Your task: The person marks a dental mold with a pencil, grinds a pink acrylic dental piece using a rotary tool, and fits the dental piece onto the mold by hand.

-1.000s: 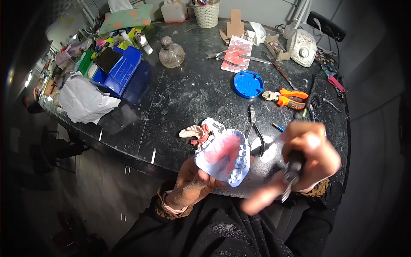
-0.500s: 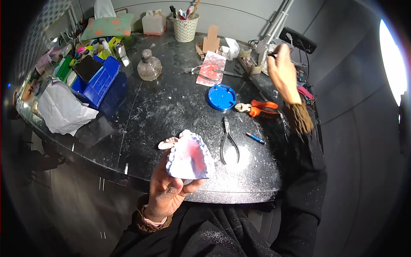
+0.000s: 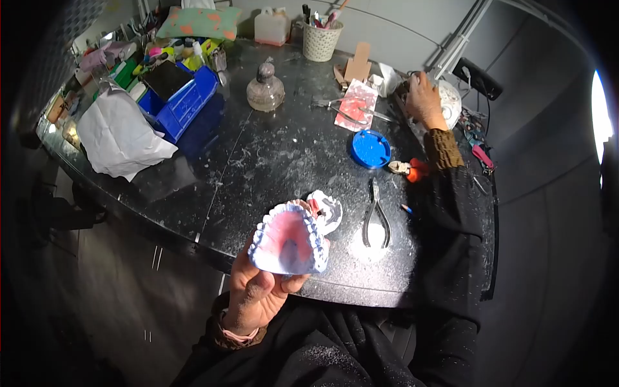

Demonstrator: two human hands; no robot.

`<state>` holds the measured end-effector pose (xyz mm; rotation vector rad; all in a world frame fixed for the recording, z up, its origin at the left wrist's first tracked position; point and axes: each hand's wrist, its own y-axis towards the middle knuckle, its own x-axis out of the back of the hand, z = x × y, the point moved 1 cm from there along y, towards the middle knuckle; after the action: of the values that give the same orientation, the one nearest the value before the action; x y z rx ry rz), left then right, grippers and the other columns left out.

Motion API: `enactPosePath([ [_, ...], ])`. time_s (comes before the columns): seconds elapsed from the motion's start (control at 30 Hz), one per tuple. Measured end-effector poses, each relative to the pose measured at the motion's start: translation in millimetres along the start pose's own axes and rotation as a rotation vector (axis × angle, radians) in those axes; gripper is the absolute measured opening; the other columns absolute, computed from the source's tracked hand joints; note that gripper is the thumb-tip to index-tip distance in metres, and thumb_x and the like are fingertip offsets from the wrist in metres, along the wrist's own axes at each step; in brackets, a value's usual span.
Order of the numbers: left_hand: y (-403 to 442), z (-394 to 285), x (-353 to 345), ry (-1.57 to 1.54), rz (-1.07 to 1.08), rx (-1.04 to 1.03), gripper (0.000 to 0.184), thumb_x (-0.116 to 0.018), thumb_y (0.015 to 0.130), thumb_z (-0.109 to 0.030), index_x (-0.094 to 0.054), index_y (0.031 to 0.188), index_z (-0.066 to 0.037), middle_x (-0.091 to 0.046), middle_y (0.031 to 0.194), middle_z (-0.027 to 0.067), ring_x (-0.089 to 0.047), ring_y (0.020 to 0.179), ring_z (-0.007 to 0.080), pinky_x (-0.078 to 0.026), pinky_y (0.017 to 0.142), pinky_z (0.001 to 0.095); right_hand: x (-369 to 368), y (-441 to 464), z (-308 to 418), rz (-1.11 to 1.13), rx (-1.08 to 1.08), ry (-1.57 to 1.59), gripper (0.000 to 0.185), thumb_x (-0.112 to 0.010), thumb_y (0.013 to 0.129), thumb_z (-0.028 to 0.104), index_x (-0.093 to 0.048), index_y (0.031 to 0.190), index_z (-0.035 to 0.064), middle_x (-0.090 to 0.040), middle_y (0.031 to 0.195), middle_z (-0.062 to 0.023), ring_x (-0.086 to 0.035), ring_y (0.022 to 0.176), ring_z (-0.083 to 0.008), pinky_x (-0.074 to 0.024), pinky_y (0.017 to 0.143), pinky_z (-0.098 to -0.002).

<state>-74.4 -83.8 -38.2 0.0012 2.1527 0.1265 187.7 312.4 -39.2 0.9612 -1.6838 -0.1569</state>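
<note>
My left hand grips a dental cast low in the middle, just above the bench's front edge. The cast is bluish-white plaster with a row of teeth and a pink palate. Behind it a white and red piece shows in part; whether it touches the cast I cannot tell. My right hand reaches to the back right, fingers curled downward beside a white rounded object. What its fingertips hold is hidden. Slim pliers lie right of the cast, with orange-handled cutters below my right sleeve.
A blue round lid and a red-stained card with metal tools lie mid-bench. Farther back are a glass bottle and a woven cup of pens. A blue bin and crumpled paper occupy the left.
My right hand has moved lower over the back-right items, its fingers now bent down. The cast has tilted, showing more pink palate. The view has shifted, so bench items appear farther right.
</note>
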Motion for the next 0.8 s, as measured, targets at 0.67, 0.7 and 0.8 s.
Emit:
enactPosePath([
  [0.67,-21.7,31.3,-8.2,0.047,0.031,0.267,0.101,-0.075,0.066,-0.048,-0.024,0.133,0.007,-0.042,0.125,0.0295,-0.044,0.119,0.0383,-0.032,0.103,0.0508,183.5,-206.7,79.5,0.151,-0.318,0.547,0.014,-0.062,0.081,0.008,-0.056,0.092,0.0018,-0.060,0.081,-0.0143,-0.059,0.068,-0.0303,-0.0478,0.061,-0.0351],
  [0.7,-22.3,32.8,-7.5,0.039,0.046,0.282,0.101,-0.075,0.066,-0.048,-0.024,0.133,0.007,-0.042,0.125,0.0294,-0.043,0.119,0.0383,-0.032,0.103,0.0507,190.9,-204.1,80.6,0.201,-0.476,0.699,0.012,-0.060,0.085,0.008,-0.056,0.091,-0.0007,-0.062,0.079,-0.0111,-0.061,0.063,-0.0225,-0.0476,0.058,-0.0294],
  [0.8,-22.4,39.1,-4.0,-0.024,0.114,0.303,0.101,-0.077,0.065,-0.044,-0.024,0.133,0.008,-0.039,0.127,0.0314,-0.043,0.119,0.0400,-0.031,0.103,0.0521,228.6,-192.5,87.1,0.127,-0.645,1.388,0.015,-0.059,0.086,0.005,-0.059,0.097,-0.0047,-0.058,0.083,-0.0036,-0.056,0.064,-0.0072,-0.0437,0.054,-0.0185],
])
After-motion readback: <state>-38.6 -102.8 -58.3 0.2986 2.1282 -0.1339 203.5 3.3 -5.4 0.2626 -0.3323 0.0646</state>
